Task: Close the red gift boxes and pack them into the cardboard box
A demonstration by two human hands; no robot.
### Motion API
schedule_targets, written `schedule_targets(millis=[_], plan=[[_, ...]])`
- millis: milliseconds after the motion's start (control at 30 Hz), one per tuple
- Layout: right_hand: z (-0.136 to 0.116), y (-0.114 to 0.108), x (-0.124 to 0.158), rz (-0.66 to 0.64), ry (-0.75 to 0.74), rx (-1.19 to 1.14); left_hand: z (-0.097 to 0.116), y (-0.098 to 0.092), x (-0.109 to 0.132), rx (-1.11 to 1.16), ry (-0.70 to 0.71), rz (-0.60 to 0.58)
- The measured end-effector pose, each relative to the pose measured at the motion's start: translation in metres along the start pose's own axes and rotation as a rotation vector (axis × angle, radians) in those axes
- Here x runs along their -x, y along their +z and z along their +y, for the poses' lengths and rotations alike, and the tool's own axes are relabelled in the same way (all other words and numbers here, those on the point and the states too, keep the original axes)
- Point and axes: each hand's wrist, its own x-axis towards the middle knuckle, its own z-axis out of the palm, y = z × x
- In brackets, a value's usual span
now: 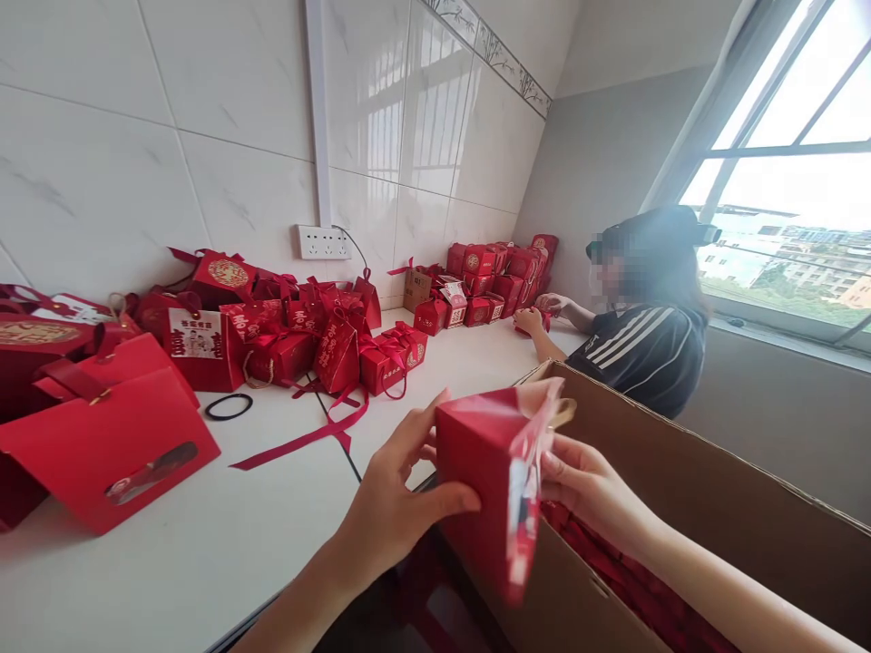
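Observation:
A red gift box [476, 453] with a printed, partly blurred side is held up between my hands, over the near edge of the cardboard box. My left hand [408, 481] grips its left side, thumb on the front and fingers behind. At its right edge, my right hand [585, 481] pinches the box near a gold-coloured loop [563, 414]. Inside the cardboard box [680, 453] lie red items [619, 576], partly hidden by my right forearm.
Red gift boxes [282, 354] crowd the white table [136, 589] along the wall, with a larger one [129, 426] at left. A black ring [229, 406] and red ribbon [299, 440] lie nearby. Another person [646, 317] handles something red at the far end.

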Motion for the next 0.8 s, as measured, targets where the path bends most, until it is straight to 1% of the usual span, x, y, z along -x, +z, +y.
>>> schedule_targets(millis=[67,100,200,300,400,467,567,633,700,800], plan=[[0.001,0.006,0.002,-0.079,0.165,-0.104,0.008,0.006,-0.002,0.118,-0.088,-0.008],[0.001,0.009,0.003,-0.100,0.220,-0.139,0.012,0.008,-0.003,0.179,-0.111,-0.011],[0.001,0.014,0.005,-0.105,0.286,-0.185,0.019,0.012,-0.005,0.278,-0.097,0.025],[-0.002,0.016,0.007,-0.057,0.310,-0.203,0.017,0.010,-0.007,0.308,-0.107,0.081],[-0.007,0.016,0.009,0.046,0.327,-0.238,0.006,0.006,-0.009,0.356,-0.160,0.134],[-0.011,0.017,0.012,0.116,0.313,-0.280,-0.003,0.002,-0.012,0.377,-0.212,0.156],[-0.018,0.020,0.018,0.190,0.275,-0.328,-0.015,0.000,-0.014,0.390,-0.293,0.160],[-0.023,0.022,0.022,0.226,0.261,-0.335,-0.019,0.000,-0.015,0.404,-0.320,0.132],[-0.028,0.023,0.026,0.231,0.251,-0.314,-0.019,0.001,-0.015,0.411,-0.331,0.102],[-0.032,0.021,0.031,0.162,0.211,-0.179,-0.016,0.005,-0.014,0.398,-0.321,0.088]])
